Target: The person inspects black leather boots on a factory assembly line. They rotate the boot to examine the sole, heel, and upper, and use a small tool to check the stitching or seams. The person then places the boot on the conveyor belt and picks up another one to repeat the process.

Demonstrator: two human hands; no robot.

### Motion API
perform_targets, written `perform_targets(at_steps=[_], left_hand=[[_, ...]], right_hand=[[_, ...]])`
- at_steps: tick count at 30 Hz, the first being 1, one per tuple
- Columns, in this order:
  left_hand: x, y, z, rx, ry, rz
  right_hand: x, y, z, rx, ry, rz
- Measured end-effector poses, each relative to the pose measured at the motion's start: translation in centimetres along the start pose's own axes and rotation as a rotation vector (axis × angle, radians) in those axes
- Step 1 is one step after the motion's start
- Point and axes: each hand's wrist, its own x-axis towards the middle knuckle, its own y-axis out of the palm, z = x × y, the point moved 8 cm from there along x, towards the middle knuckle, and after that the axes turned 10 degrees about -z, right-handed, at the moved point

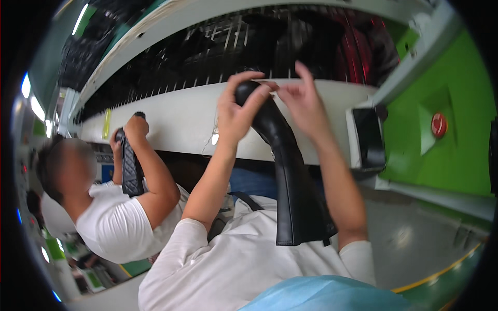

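My left hand [233, 115] grips the black boot [288, 171] by its toe, best held steady beside my right hand [305, 108], whether pinching anything I cannot tell.

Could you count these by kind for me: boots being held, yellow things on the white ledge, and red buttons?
Held boots: 2 (smooth black boot, quilted black boot)
Yellow strip on the white ledge: 1
Red button: 1
Total: 4
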Motion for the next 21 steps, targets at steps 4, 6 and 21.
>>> perform_targets(at_steps=[4, 6, 21], left_hand=[[-1.1, -0.6, -0.6, -0.072, -0.047, -0.036], [-1.1, -0.7, -0.3, -0.039, -0.015, -0.038], [-3.4, 3.3, -2.9, 0.087, 0.237, 0.084]], right_hand=[[4.6, -0.7, 8.1, 0.206, 0.094, 0.004], [4.0, -2.0, 5.4, 0.082, -0.024, 0.077], [-7.1, -1.4, -4.9, 0.474, 0.59, 0.179]])
